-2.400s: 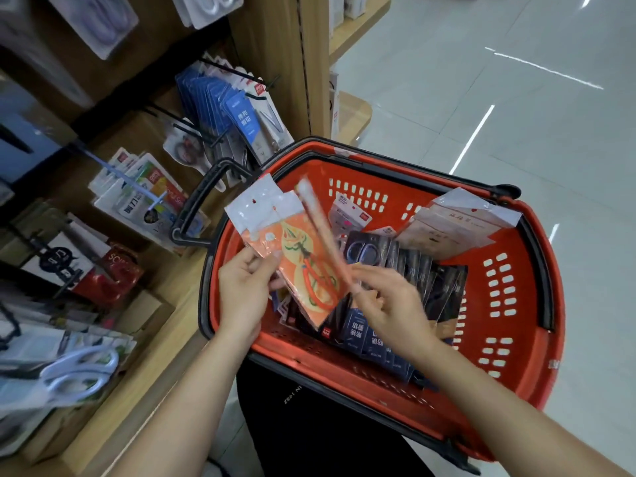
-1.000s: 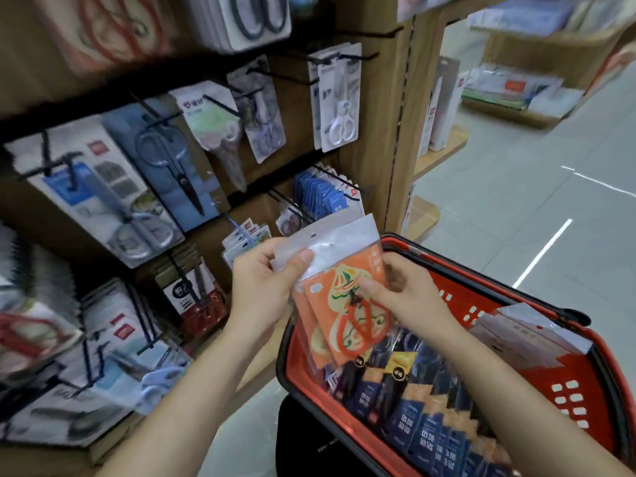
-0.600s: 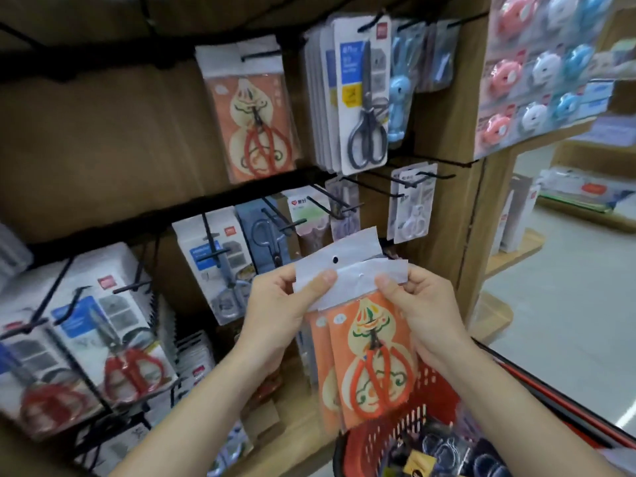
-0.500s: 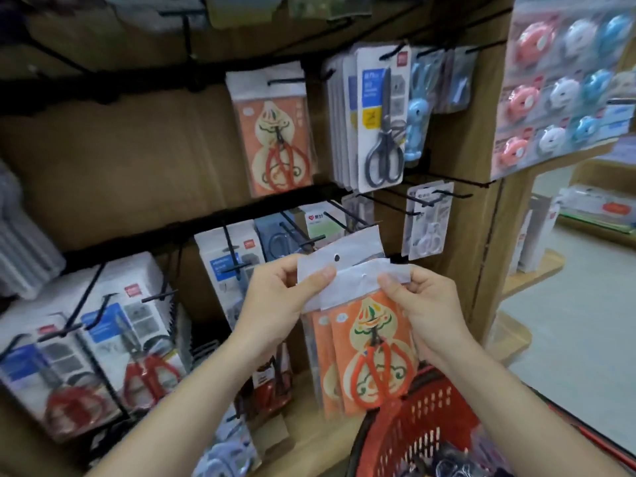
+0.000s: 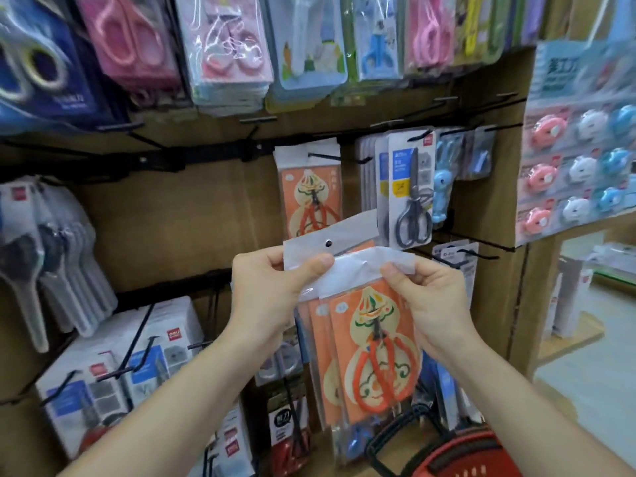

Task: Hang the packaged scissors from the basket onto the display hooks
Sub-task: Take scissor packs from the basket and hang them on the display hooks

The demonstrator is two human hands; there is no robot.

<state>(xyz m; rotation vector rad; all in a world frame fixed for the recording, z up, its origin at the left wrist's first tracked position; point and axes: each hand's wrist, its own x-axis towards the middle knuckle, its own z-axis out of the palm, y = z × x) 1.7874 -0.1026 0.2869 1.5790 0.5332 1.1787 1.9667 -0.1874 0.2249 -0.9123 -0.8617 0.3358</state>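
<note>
1. Pinching the packaged scissors (image 5: 371, 346) by white headers, left hand (image 5: 272, 294) and right hand (image 5: 433, 304) are clamping each grip there, exposing hang holes.
2. Packs are hovering just below the display hook (image 5: 323, 157) bearing matching stock (image 5: 311, 201).

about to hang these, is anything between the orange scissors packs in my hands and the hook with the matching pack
Nothing visible does. The orange scissors packs, pinched by the left hand and right hand, sit below the hook, which holds a matching pack but shows a bare front end.
</note>
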